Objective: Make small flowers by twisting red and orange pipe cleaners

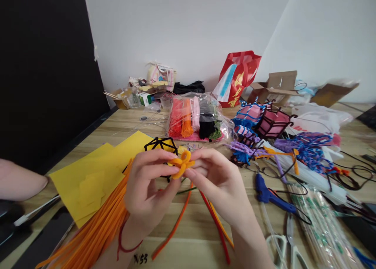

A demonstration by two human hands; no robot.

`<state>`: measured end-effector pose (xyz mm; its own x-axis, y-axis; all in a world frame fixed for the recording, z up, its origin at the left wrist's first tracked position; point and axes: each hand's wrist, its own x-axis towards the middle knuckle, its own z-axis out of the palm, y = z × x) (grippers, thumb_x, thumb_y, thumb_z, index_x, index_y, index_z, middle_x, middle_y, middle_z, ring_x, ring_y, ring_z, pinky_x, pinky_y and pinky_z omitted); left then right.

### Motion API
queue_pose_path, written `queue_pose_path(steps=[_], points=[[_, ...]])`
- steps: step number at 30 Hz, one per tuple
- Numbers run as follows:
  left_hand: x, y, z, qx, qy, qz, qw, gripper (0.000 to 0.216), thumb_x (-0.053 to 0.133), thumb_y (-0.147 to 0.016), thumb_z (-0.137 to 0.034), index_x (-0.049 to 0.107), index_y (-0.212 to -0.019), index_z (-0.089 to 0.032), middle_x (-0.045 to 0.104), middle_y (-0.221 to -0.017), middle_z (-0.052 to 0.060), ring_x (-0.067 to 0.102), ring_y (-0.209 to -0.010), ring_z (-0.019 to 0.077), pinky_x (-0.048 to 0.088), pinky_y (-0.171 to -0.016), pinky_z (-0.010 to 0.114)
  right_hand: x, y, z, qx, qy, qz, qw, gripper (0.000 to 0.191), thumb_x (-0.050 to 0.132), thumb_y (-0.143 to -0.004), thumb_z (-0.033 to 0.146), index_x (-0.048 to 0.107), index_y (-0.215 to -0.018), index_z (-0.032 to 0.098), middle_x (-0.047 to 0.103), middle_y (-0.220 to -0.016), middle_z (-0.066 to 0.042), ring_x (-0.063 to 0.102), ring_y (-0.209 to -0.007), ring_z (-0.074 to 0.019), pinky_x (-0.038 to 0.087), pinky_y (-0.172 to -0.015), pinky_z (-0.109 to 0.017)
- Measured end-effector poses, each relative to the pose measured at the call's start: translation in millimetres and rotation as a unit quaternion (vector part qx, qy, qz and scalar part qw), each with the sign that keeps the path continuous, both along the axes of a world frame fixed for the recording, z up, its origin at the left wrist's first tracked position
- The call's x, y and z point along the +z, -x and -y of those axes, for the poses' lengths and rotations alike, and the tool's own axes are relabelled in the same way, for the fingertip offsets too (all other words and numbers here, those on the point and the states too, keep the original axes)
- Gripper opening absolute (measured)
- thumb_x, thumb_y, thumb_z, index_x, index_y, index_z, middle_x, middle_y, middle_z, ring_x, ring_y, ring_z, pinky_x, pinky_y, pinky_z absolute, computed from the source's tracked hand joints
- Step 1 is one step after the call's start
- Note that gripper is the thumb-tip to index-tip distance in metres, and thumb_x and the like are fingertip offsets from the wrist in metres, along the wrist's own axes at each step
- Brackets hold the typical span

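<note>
A small orange-yellow pipe cleaner flower (pixel 183 165) with looped petals is held up over the middle of the table. My left hand (pixel 149 186) pinches its left petals between thumb and fingers. From the other side, my right hand (pixel 219 183) grips it with thumb and forefinger. Behind my left hand stands a black pipe cleaner frame with yellow panels (pixel 160 143), partly hidden. Loose red (pixel 216 222) and orange pipe cleaners (pixel 173 233) lie on the table below. A thick bundle of orange pipe cleaners (pixel 96 226) passes beside my left forearm.
Yellow sheets (pixel 102 175) lie left, near another person's arm (pixel 20 181). A plastic bag of coloured pipe cleaners (pixel 199 118) sits behind. To the right are pink lanterns (pixel 274 122), a blue glue gun (pixel 272 194), scissors (pixel 289 241) and wrapped sticks (pixel 323 226). A red bag (pixel 239 79) stands at the back.
</note>
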<state>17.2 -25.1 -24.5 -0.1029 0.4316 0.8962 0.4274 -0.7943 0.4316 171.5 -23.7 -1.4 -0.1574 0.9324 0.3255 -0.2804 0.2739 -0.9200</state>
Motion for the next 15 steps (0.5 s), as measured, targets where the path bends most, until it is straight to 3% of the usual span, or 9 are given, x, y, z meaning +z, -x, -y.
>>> queue_pose_path(steps=[6, 9, 15], points=[[0.8, 0, 0, -0.130, 0.113, 0.050, 0.984, 0.051, 0.080, -0.085, -0.012, 0.063, -0.131, -0.026, 0.066, -0.123, 0.007, 0.069, -0.108, 0.0190, 0.064, -0.092, 0.032, 0.1, -4, -8, 0.037, 0.066, -0.035, 0.997, 0.030, 0.079, -0.090, 0.049, 0.071, -0.086, 0.020, 0.077, -0.066, 0.001, 0.075, -0.055, -0.0154, 0.065, -0.056, -0.025], [3.0, 8, 0, -0.124, 0.096, 0.013, 0.988, 0.055, 0.079, -0.086, -0.012, 0.065, -0.136, -0.030, 0.066, -0.127, 0.006, 0.066, -0.112, 0.0197, 0.063, -0.092, 0.032, -0.1, -7, -10, 0.070, 0.099, -0.078, 0.990, 0.032, 0.083, -0.087, 0.049, 0.070, -0.085, 0.020, 0.076, -0.063, 0.002, 0.074, -0.050, -0.0151, 0.063, -0.050, -0.023], [6.1, 18, 5, -0.091, 0.090, -0.058, 0.990, 0.046, 0.075, -0.092, -0.013, 0.070, -0.133, -0.034, 0.073, -0.122, 0.004, 0.068, -0.113, 0.0238, 0.058, -0.101, 0.042, -1.1, -7, -11, 0.117, 0.129, -0.119, 0.978, 0.032, 0.086, -0.085, 0.048, 0.070, -0.084, 0.019, 0.075, -0.062, 0.004, 0.072, -0.047, -0.0124, 0.061, -0.049, -0.019]])
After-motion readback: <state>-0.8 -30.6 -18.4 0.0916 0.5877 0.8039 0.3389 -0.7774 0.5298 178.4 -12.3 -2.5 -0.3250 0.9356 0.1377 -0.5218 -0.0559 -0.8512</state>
